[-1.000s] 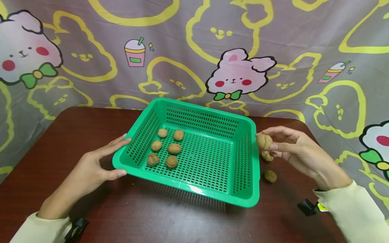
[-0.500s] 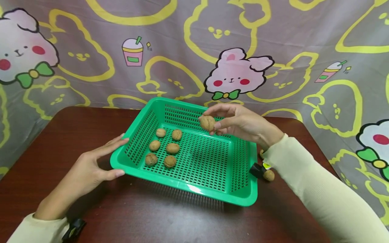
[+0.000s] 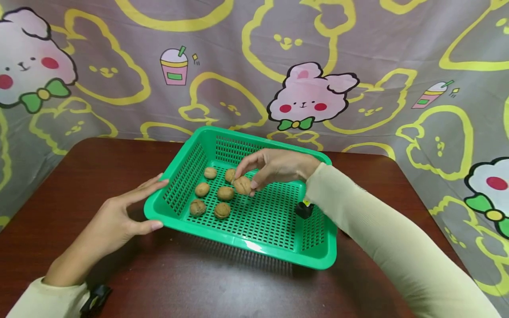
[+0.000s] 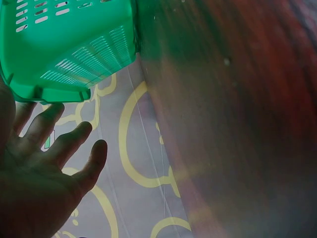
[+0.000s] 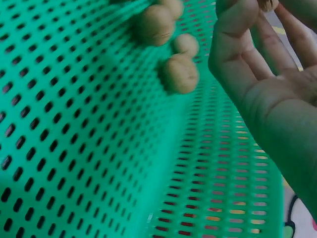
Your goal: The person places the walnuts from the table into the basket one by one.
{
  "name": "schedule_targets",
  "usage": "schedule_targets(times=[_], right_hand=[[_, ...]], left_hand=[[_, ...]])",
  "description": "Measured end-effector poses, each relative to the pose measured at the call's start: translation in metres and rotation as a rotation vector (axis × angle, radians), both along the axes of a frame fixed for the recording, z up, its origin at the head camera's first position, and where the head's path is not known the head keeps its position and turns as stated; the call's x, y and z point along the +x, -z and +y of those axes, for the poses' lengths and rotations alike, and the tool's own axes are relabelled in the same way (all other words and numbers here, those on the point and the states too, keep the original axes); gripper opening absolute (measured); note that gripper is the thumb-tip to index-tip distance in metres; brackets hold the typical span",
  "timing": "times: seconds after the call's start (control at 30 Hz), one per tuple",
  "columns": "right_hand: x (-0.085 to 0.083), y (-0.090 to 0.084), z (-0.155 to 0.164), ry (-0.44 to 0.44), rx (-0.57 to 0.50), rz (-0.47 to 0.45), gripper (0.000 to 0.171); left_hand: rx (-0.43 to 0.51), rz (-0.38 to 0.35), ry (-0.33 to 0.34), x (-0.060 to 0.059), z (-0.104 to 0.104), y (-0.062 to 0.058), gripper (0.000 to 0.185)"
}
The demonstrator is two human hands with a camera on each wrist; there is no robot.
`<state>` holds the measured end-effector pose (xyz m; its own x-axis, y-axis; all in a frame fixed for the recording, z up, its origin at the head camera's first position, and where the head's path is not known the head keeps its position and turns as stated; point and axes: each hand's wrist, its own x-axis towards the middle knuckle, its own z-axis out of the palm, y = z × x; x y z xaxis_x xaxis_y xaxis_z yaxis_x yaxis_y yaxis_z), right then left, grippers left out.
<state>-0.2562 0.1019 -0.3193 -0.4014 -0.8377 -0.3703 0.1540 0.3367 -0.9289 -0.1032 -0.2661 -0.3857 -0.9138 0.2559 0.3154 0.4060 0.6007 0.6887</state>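
A green perforated plastic basket point(image 3: 274, 216) sits on the table. Several walnuts, one of them a walnut point(image 3: 222, 210) near the front, lie in rows on the left part of its floor. My right hand point(image 3: 278, 165) reaches into the basket and pinches a walnut point(image 3: 243, 185) between thumb and fingers, over the basket floor beside the back row. In the right wrist view only a sliver of the held walnut point(image 5: 268, 4) shows at the top. My left hand point(image 3: 119, 216) rests at the basket's left corner, fingers extended and spread, thumb and fingertips at the rim.
The brown wooden table point(image 3: 191, 282) ends at a patterned cloth backdrop point(image 3: 222, 53) behind the basket. Black wrist straps show at both sleeves; the right strap point(image 3: 304, 209) hangs inside the basket's right part. The right sleeve point(image 3: 370, 221) crosses over the basket's right wall.
My right hand has carried the walnut from outside the right rim leftward into the basket and lowered it. Its sleeve now covers the walnuts on the table at right. My left hand stays put.
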Motion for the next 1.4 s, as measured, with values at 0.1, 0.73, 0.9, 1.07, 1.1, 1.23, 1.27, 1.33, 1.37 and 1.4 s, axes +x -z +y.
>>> schedule_targets(times=[0.1,0.73,0.9,1.07,1.1,1.23,1.27,1.33,1.37,1.4], right_hand=[[-0.003,0.011,-0.009,-0.063,0.074,-0.003,0.027],[0.000,0.036,-0.022,-0.210,0.332,-0.001,0.033],[0.001,0.037,-0.022,-0.214,0.350,0.012,0.033],[0.002,0.035,-0.021,-0.208,0.360,0.015,0.033],[0.003,0.034,-0.021,-0.206,0.359,0.012,0.033],[0.003,0.031,-0.021,-0.198,0.366,0.016,0.034],[0.003,0.029,-0.020,-0.197,0.369,0.021,0.034],[0.002,0.024,-0.018,-0.192,0.375,0.040,0.035],[0.002,0.020,-0.017,-0.187,0.373,0.050,0.035],[0.001,0.017,-0.015,-0.180,0.370,0.062,0.034]], left_hand=[[0.000,0.005,0.001,0.000,0.000,0.000,0.088],[0.013,0.022,0.012,0.000,0.000,-0.001,0.088],[0.017,0.015,0.015,0.000,0.001,-0.001,0.088],[0.004,0.009,0.007,0.000,0.000,-0.001,0.088],[0.002,0.008,0.007,0.000,0.000,-0.001,0.088],[-0.004,0.006,0.004,0.000,0.000,0.000,0.088],[-0.003,0.007,0.005,0.000,0.000,0.000,0.088],[-0.005,0.007,0.004,0.000,0.000,0.000,0.088],[-0.005,0.008,0.004,0.000,0.000,0.000,0.088],[-0.003,0.008,0.004,0.000,0.000,0.000,0.088]])
